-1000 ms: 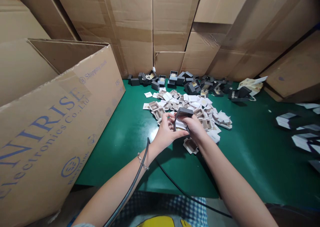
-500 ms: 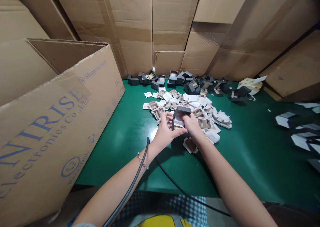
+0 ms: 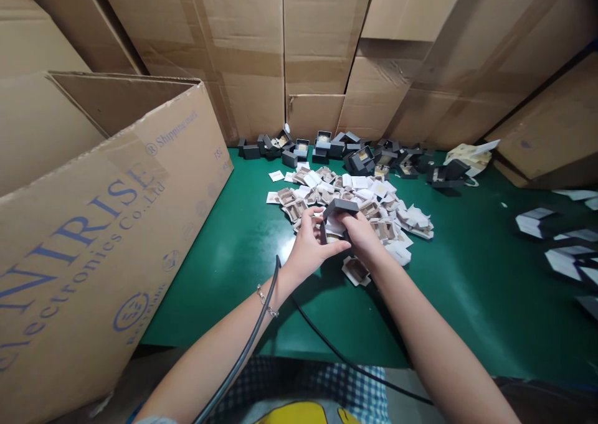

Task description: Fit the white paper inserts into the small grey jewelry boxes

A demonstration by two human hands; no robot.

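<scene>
A small black hinged box is held with its lid raised above the pile in the middle. My left hand grips it from the left, thumb along the near side and fingers round the far left side. My right hand is closed at the box's right side, with fingertips reaching inside under the lid. A white card insert shows inside the box between both hands. The tips of my right fingers are hidden, so whether they pinch the insert cannot be seen.
White and grey-brown card inserts lie heaped on the green table. Several open black boxes line the back. A large carton stands left, and folded white-and-dark pieces lie right. A black cable crosses my left forearm.
Almost nothing differs. The white insert inside the box shows slightly less, and my right hand has shifted very slightly; both hands stay on the box.
</scene>
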